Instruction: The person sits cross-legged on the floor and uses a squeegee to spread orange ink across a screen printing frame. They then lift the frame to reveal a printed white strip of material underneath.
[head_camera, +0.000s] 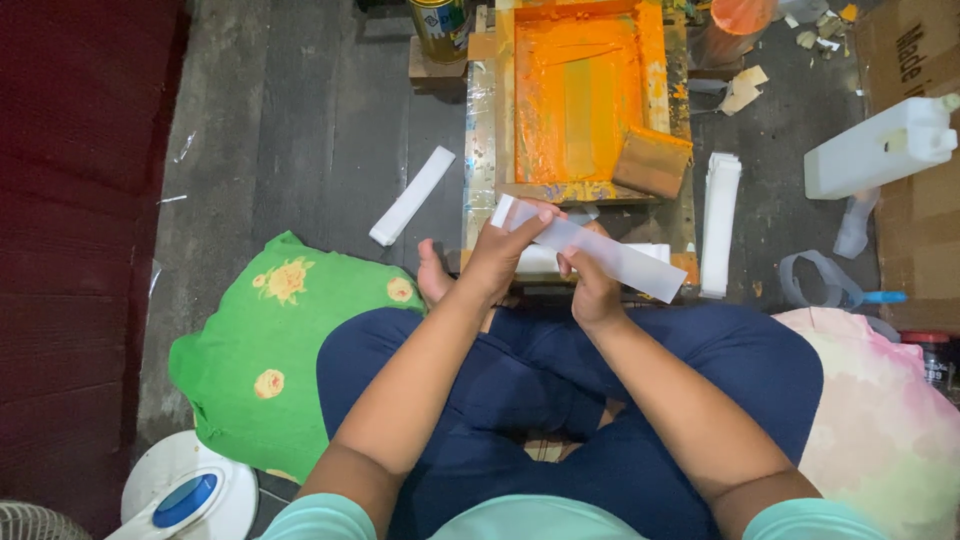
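Note:
I sit cross-legged on the floor in dark blue trousers. Both hands hold one long white strip (625, 262) that slants from upper left to lower right. My left hand (503, 250) pinches the strip's upper left end. My right hand (590, 285) grips it near the middle from below. Just beyond my hands lies a wooden screen frame (505, 100) smeared with orange ink, with a wooden squeegee block (652, 162) resting at its right corner. More white strips (540, 262) lie under my hands at the frame's near edge.
A stack of white strips (720, 220) lies right of the frame, another strip bundle (412, 195) to its left. A green flowered cushion (265, 350) is at my left, a pink one (880, 420) at my right. A white jug (880, 148), a can (440, 28) and a cardboard box (915, 60) stand further back.

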